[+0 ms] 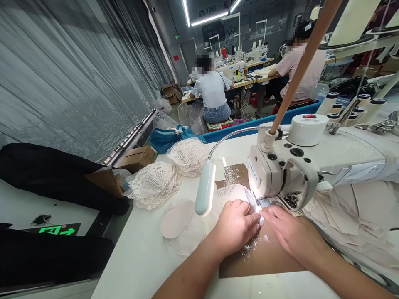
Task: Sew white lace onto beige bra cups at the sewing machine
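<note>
A piece of white lace fabric [240,192] lies under the head of a white sewing machine [264,166], lit brightly near the needle. My left hand [238,226] has its fingers curled and pressed together on the fabric, just left of the needle area. Close by on the right, my right hand [288,228] lies with fingers stretched forward, its fingertips at the fabric's edge beside the presser foot. The needle itself is hidden. Beneath both hands is a brown board [249,265] on the white table [140,265].
Two piles of lace cups [156,185] stand at the table's far left, with a beige oval pad [177,220] nearer. A lamp [205,189] hangs on a flexible neck. Beige fabric pieces [358,207] are heaped on the right. Two people sit at machines beyond.
</note>
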Demonstrator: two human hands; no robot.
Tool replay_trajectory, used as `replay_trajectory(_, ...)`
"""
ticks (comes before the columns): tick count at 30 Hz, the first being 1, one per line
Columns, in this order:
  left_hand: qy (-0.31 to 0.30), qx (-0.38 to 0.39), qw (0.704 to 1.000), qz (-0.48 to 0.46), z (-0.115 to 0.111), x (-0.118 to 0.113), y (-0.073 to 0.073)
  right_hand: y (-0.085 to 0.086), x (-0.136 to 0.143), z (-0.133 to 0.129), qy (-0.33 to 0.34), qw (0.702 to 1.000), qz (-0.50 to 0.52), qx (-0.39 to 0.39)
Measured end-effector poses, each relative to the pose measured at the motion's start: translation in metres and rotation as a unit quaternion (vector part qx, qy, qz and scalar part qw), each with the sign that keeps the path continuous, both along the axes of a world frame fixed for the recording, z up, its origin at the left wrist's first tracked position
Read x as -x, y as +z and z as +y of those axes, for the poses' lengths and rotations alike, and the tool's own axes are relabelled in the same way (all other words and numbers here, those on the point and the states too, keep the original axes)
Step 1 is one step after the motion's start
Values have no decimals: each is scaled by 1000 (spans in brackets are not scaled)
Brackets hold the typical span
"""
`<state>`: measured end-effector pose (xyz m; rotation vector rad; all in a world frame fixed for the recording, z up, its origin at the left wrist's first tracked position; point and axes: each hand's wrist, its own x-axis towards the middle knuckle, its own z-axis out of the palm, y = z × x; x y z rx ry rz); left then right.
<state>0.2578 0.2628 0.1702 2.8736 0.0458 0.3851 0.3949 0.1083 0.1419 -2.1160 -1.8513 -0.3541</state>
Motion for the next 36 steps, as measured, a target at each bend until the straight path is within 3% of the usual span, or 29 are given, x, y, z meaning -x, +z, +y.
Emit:
replay_trajectory(5,6,8,1000,13,1,-1,3,-3,-2,0,-26,1000,7,-13)
replay_trajectory(11,6,6,1000,19,0,0,4,-4,-1,-1,13,1000,9,-22)
replay_trajectory(20,16,-13,1000,1,2,-2,-1,-5,2,0,-1,999,-1,-44)
replay_trajectory(26,55,-25,998,4,5,-8,-3,-3,2,4,-29,999,4,-24)
replay_trajectory(36,126,-9,992,-29,13,-10,-6,-10,-4,-1,23,999,27,-3)
